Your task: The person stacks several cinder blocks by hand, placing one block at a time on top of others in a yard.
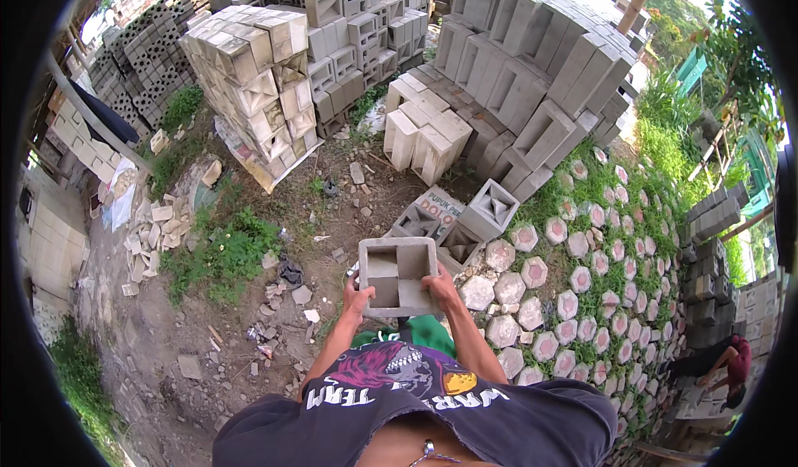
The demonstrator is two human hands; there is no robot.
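Note:
A square grey concrete ventilation block (381, 265) is held up in front of my body, its open face with slanted inner panels turned toward me. My left hand (357, 296) grips its left side, and my right hand (440, 286) grips its right side, thumbs on the rim. Just beyond it on the ground, a similar pale block (491, 207) stands near a printed sack (446, 203). Another such block (460, 242) lies tilted beside these, partly hidden behind the held one.
Ahead left rises a stack of pale ventilation blocks (249, 84); ahead right, a tall wall of grey hollow blocks (507, 68). Hexagonal pavers (568, 303) lie in grass at right. Broken rubble (162, 230) is at left. Another person (731, 367) bends at far right.

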